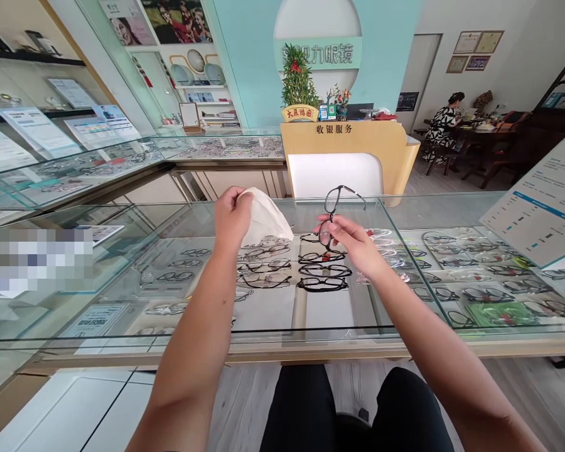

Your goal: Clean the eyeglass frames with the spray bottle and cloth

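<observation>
My left hand [234, 216] is closed on a cream-coloured cloth [265, 216], which hangs from the fingers to the right. In my right hand [351, 242] is a pair of dark-framed eyeglasses [332, 201], pinched at one lens and turned on end, with a temple pointing right. Both hands are above the glass display counter, apart from each other. Beneath them lie several black eyeglasses [324, 271] in a column, and to their left another column of thin-framed eyeglasses [265, 265].
More eyeglasses [487, 294] fill the case at right, beside a tilted printed sign [541, 201]. Behind the glass counter [263, 336] stands a wooden cashier desk [351, 141] with a plant [297, 78]. A person [445, 129] sits at a table at the far right.
</observation>
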Motion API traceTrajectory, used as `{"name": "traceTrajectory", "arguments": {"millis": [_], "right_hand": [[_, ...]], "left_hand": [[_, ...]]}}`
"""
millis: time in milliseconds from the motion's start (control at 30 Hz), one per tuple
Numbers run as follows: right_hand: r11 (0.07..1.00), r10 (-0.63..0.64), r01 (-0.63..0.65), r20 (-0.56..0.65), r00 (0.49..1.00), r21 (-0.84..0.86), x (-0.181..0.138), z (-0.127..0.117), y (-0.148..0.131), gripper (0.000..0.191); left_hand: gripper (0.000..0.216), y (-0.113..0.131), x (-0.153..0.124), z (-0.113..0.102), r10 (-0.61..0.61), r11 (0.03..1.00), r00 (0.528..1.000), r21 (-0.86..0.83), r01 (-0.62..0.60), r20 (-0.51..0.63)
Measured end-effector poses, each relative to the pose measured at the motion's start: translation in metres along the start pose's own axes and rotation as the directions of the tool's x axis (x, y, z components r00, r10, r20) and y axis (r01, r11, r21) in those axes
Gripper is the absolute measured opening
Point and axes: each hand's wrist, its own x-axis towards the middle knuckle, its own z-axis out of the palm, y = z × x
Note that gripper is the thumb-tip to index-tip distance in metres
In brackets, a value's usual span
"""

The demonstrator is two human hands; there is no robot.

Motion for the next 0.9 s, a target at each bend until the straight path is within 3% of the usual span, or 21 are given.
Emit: {"name": "traceTrajectory", "arguments": {"millis": [167, 300, 467, 767, 900], "right_hand": [[0.997, 0.011, -0.020, 0.112, 0.994, 0.077, -0.005, 0.006, -0.006, 0.046], [0.993, 0.026, -0.050, 0.209, 0.977, 0.110, -0.008, 0.010, -0.010, 0.045], [0.996, 0.029, -0.047, 0.225, 0.974, 0.075, -0.007, 0.009, -0.009, 0.044], [0.996, 0.073, -0.079, 0.148, 0.986, 0.038, -0.004, 0.004, -0.001, 0.046], [0.998, 0.055, -0.060, 0.168, 0.984, 0.022, -0.004, 0.004, -0.002, 0.046]], "left_hand": [[0.017, 0.034, -0.029, 0.009, -0.031, 0.983, 0.994, -0.175, 0.049, 0.101], [0.020, 0.052, -0.054, 0.022, -0.088, 0.962, 0.956, -0.225, 0.155, 0.280], [0.027, 0.063, -0.075, 0.030, -0.051, 0.955, 0.913, -0.248, 0.164, 0.405], [0.049, 0.058, -0.078, 0.035, 0.094, 0.936, 0.898, -0.345, 0.067, 0.429], [0.052, 0.059, -0.082, 0.036, 0.219, 0.928, 0.863, -0.369, -0.041, 0.455]]}}
